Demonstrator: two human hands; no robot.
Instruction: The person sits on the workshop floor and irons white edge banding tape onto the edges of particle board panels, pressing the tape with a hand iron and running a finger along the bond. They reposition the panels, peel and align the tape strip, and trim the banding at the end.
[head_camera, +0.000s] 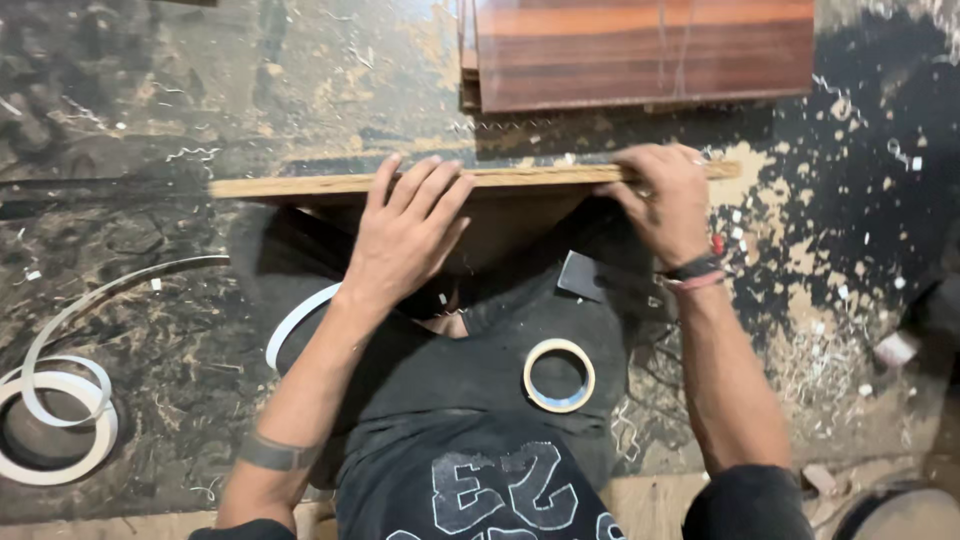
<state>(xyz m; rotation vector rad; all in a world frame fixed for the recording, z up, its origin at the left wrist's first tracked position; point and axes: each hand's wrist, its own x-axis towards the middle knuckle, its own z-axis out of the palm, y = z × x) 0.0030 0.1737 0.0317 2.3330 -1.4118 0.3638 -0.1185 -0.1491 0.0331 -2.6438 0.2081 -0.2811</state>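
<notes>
Particleboard panel (470, 182) stands on edge between the person's knees, its raw top edge running left to right just below a stack of reddish wood-grain laminated boards (640, 50) that lies on the floor (150, 100). That floor is dark, scuffed and strewn with pale shavings and trimmings. Dark trousers and a dark printed shirt fill the lower middle of the view.

Both hands rest on the panel's top edge. The left hand (405, 235) lies flat with fingers spread over the edge, pressing down and grasping nothing. The right hand (665, 200) curls over the edge further right, fingers bent and pinching at it; whether a thin strip sits under the fingertips I cannot tell.

A coil of white edge-banding tape (55, 420) sits on the floor at far left, with a loose length arcing up from it. Another white strip (298, 322) curves beside the left forearm. A small roll of tape (558, 375) rests on the lap, and a dark flat piece (582, 277) lies near the right wrist, which wears a band (697, 272).

Judging from the pose, working along this edge goes best with the panel clamped firmly by the legs so it cannot rock, the flat hand holding steady pressure, and the pinching hand moving in short stretches, keeping square with the edge.
</notes>
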